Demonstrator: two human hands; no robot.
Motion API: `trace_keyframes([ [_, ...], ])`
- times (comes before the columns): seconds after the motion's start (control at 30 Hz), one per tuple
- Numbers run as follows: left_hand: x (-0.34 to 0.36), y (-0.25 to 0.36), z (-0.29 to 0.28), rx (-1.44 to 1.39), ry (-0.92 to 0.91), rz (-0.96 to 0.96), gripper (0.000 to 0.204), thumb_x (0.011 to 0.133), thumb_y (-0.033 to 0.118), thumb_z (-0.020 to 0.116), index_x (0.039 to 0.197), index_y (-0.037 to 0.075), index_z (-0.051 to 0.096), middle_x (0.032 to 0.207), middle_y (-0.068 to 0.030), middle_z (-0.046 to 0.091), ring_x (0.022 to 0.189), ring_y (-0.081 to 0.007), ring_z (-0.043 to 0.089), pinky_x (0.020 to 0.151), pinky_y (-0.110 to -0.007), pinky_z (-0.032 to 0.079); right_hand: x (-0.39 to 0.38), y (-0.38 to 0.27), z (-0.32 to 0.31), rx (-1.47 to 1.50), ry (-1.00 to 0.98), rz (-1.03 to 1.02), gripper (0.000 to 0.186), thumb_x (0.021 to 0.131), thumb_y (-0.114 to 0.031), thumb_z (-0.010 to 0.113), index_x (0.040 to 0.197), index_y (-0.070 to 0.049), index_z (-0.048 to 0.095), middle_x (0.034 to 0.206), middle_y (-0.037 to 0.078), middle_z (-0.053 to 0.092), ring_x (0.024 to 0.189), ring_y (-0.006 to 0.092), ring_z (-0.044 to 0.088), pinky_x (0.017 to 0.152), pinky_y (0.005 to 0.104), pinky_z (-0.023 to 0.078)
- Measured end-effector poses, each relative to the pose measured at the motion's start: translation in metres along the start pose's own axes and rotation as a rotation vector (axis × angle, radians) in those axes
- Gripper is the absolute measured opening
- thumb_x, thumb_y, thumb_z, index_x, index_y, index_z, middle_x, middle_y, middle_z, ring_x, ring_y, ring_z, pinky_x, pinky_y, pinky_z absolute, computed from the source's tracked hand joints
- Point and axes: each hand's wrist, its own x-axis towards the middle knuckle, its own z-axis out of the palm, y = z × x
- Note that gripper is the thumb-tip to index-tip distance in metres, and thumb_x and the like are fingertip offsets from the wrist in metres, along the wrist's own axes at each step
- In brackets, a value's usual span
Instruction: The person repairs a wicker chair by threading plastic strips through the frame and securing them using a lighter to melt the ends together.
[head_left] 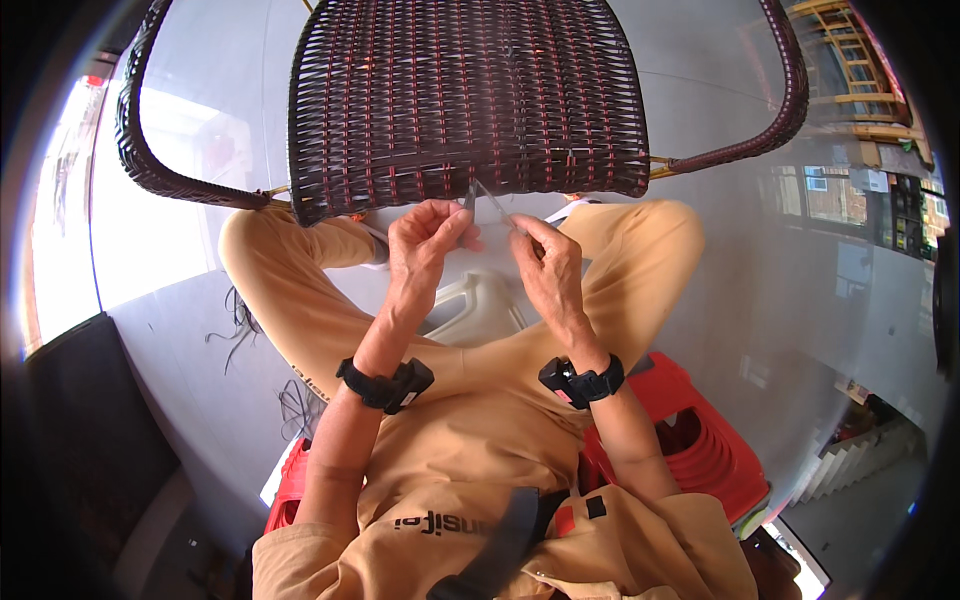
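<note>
A dark brown wicker chair (470, 100) with reddish strands in its weave stands in front of me, its woven panel facing me. My left hand (430, 240) is closed in a pinch at the panel's near edge, on the end of a dark strip (469, 196). Just to the right, the fingers of my right hand (550, 262) are wrapped round a thin, pointed metal tool (491, 200). Its tip meets the near edge of the weave, close to my left fingertips. The tool's handle is hidden in my right hand, so its exact kind does not show.
Curved wicker armrests (150, 150) flank the panel. Beneath my hands, between my legs, lies a pale plastic container (480, 312). Loose dark strips (240, 325) are on the floor at left. Red plastic stools (700, 440) are under me, and yellow wooden frames (850, 60) stand far right.
</note>
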Motion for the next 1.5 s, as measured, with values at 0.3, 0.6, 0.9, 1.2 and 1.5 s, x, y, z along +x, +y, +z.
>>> trace_keyframes([
  [0.3,0.0,0.008,0.006,-0.037,0.09,-0.038,0.008,0.084,0.011,0.064,0.087,0.004,0.061,0.072,-0.0058,0.064,0.059,-0.0114,0.059,0.059,-0.021,0.046,-0.007,-0.011,0.004,-0.35,0.155,-0.167,0.022,0.079,-0.008,0.064,0.101,-0.008,0.064,0.076,0.012,0.056,0.066,0.0314,0.057,0.057,0.0374,0.044],
  [0.6,0.003,0.009,0.011,-0.069,0.111,-0.064,0.007,0.082,0.009,0.065,0.083,0.005,0.06,0.07,-0.0062,0.064,0.053,-0.0102,0.056,0.055,-0.023,0.049,-0.006,-0.006,0.007,-0.274,0.118,-0.156,0.028,0.077,-0.005,0.066,0.104,-0.008,0.063,0.072,0.011,0.053,0.061,0.0292,0.054,0.055,0.0381,0.042],
  [0.9,0.005,0.01,0.013,-0.064,0.114,-0.082,0.006,0.082,0.009,0.064,0.082,0.004,0.06,0.069,-0.0066,0.064,0.054,-0.0127,0.059,0.055,-0.022,0.048,-0.004,-0.006,0.014,-0.094,0.11,-0.119,0.033,0.075,-0.001,0.068,0.107,-0.005,0.062,0.067,0.012,0.053,0.056,0.0235,0.05,0.054,0.0318,0.041],
  [1.2,0.01,0.01,0.018,-0.024,0.197,-0.112,0.008,0.082,0.011,0.064,0.083,0.003,0.061,0.07,-0.0078,0.064,0.053,-0.0134,0.059,0.055,-0.025,0.051,0.005,0.018,0.028,0.167,0.128,-0.136,0.031,0.075,0.002,0.067,0.106,-0.003,0.064,0.067,0.007,0.052,0.057,0.0123,0.048,0.053,0.0264,0.039],
  [1.5,0.013,0.015,0.028,-0.015,0.313,-0.109,0.01,0.08,0.011,0.064,0.079,0.001,0.061,0.065,-0.0089,0.062,0.048,-0.0129,0.056,0.051,-0.025,0.051,0.005,0.023,0.034,0.224,0.153,-0.164,0.03,0.075,0.003,0.065,0.105,0.0,0.064,0.065,0.005,0.049,0.056,0.0107,0.044,0.051,0.0249,0.037],
])
